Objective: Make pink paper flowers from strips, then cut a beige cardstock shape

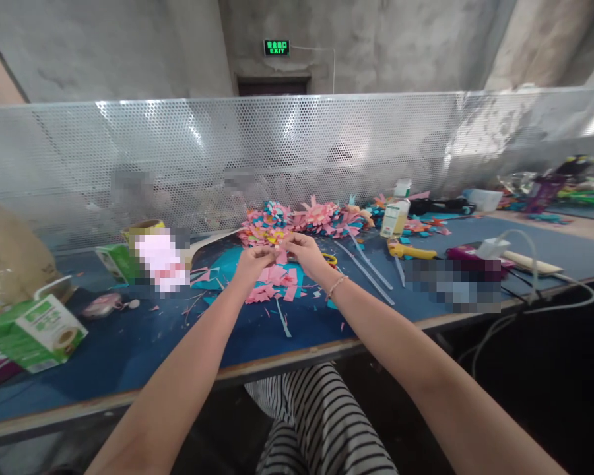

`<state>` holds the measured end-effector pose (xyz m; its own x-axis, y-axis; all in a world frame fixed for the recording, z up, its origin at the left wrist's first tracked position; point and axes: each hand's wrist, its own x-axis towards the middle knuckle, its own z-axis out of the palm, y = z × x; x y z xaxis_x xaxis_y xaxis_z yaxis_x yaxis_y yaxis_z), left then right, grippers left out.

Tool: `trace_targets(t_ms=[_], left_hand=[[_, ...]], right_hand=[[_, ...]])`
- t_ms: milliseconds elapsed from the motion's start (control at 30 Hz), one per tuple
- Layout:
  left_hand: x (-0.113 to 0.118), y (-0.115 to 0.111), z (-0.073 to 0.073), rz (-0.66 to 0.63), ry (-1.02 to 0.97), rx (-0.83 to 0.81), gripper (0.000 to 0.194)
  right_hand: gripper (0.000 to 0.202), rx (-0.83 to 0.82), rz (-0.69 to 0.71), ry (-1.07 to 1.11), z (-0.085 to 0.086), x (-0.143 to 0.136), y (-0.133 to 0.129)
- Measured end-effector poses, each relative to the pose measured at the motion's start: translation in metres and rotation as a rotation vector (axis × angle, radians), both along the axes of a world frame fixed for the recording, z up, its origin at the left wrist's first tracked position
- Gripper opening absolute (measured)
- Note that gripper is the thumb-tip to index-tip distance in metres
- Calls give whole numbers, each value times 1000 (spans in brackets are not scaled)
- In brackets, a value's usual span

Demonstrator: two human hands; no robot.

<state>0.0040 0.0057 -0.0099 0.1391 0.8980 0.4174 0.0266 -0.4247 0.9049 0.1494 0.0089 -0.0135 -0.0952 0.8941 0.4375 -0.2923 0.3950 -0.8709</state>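
My left hand and my right hand meet over the middle of the table, fingertips pinched together. Between them is a small pink piece, partly hidden by the fingers; its material is hard to tell. Just below lie loose pink cut pieces on a bright blue sheet. Behind my hands sits a heap of fringed pink and blue flower-like pieces. Yellow-handled scissors lie beside my right hand, partly covered by it.
To the right are clear glue sticks, a yellow glue gun, a bottle and a purple power strip with cables. At left stand a green drink carton and a tape roll. A perforated metal panel runs behind.
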Motion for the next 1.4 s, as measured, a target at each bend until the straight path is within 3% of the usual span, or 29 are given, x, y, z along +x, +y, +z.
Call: trace_targets(t_ms=[267,533,633,733,900,1000,1233,1400], left_hand=[[-2,0,1,13,22,52,26],[-2,1,1,84,-26,17,29],[1,-3,3,21,-102,-98,31],[3,-5,4,-54,-186,-180,33],[1,-3,4,-50,-274,-198,33],[-1,-2,3,-37,-277,-191,35],[1,-6,4,-12,-254,-193,33],[1,-8,5,-8,-232,-191,32]], right_hand=[[33,72,44,-170,-5,2,6],[26,240,-299,-357,-4,8,12],[19,374,-415,-444,-1,11,8],[14,578,-391,-535,-3,10,7],[34,788,-381,-682,-10,4,13],[36,792,-429,-694,-10,5,12],[37,606,-413,-507,1,16,4],[27,652,-390,-540,1,19,9]])
